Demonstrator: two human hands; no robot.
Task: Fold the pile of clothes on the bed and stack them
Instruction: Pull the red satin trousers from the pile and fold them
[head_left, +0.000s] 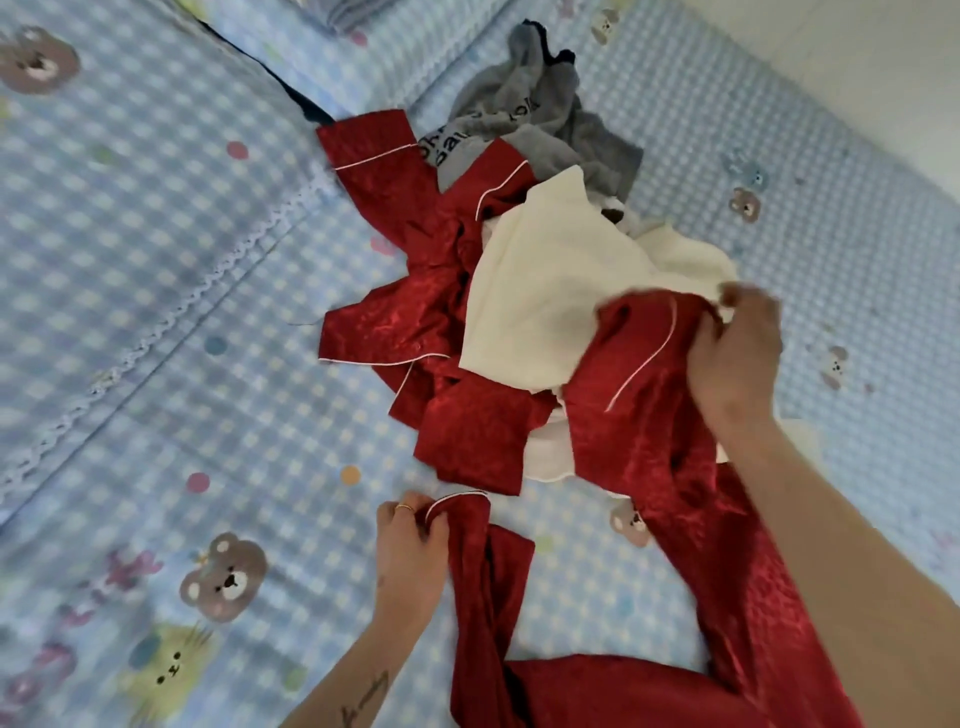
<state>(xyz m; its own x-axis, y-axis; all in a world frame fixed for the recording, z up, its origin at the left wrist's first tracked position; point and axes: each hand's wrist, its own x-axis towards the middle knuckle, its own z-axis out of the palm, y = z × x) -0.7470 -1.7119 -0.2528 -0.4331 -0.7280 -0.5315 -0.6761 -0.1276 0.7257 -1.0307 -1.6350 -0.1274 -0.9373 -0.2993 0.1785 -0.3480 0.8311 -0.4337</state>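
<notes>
A pile of clothes lies on the bed: a red satin top with white piping (415, 249), a cream garment (550, 291) over it, and a grey garment with dark lettering (524, 119) behind. Red satin trousers (649, 519) with white piping stretch from the pile toward me. My left hand (410, 545) grips one piped cuff of the trousers near the bed surface. My right hand (737, 348) grips the other trouser leg's end up at the pile's right side, against the cream garment.
The bed is covered by a blue checked sheet with bears and dots (182, 364). A pillow in the same print (104, 130) lies at the left, a folded striped item (353, 13) at the top edge. A pale floor (857, 62) shows at the upper right.
</notes>
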